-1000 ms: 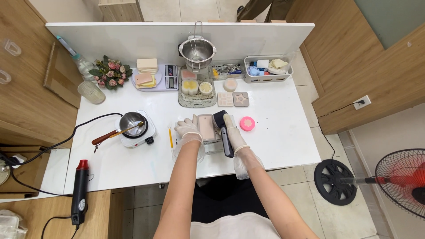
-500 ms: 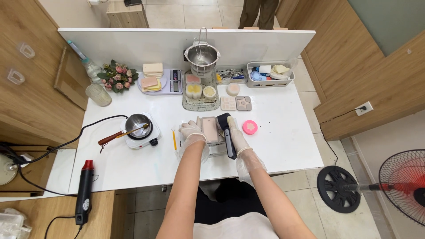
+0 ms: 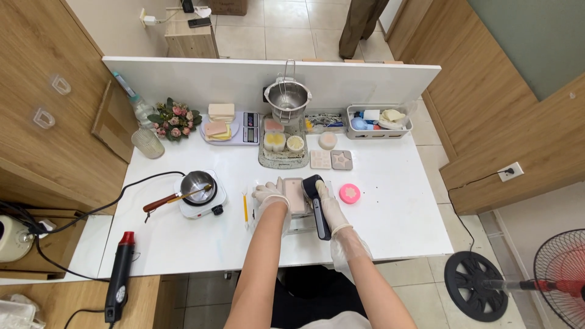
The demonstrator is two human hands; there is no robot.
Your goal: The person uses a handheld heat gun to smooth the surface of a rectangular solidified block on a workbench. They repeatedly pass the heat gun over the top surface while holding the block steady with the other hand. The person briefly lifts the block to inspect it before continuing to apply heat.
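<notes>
Both hands wear thin pale gloves and meet over a pinkish rectangular block (image 3: 295, 195) lying on the white surface (image 3: 396, 225). The left hand (image 3: 268, 196) rests against the block's left edge with its fingers curled loosely; whether they clamp the block cannot be told. The right hand (image 3: 326, 204) is wrapped around a black handheld tool (image 3: 318, 204) just right of the block, fingers pressed together along its top. The tool's long axis runs away from the person, its rounded head on the far side and its narrow end pointing back toward the body. The block's long axis runs the same way, parallel to the tool and just beside it.

A yellow pencil (image 3: 245, 208) lies just left of the left hand, also pointing away. Right of the right hand sits a round pink mould (image 3: 349, 193). Beyond the hands lies a grey tray (image 3: 283, 159) bearing round pale pieces, with two square moulds (image 3: 332, 159) to its right. Farther left of the left hand stands a small white hotplate (image 3: 201, 201) carrying a metal pot.
</notes>
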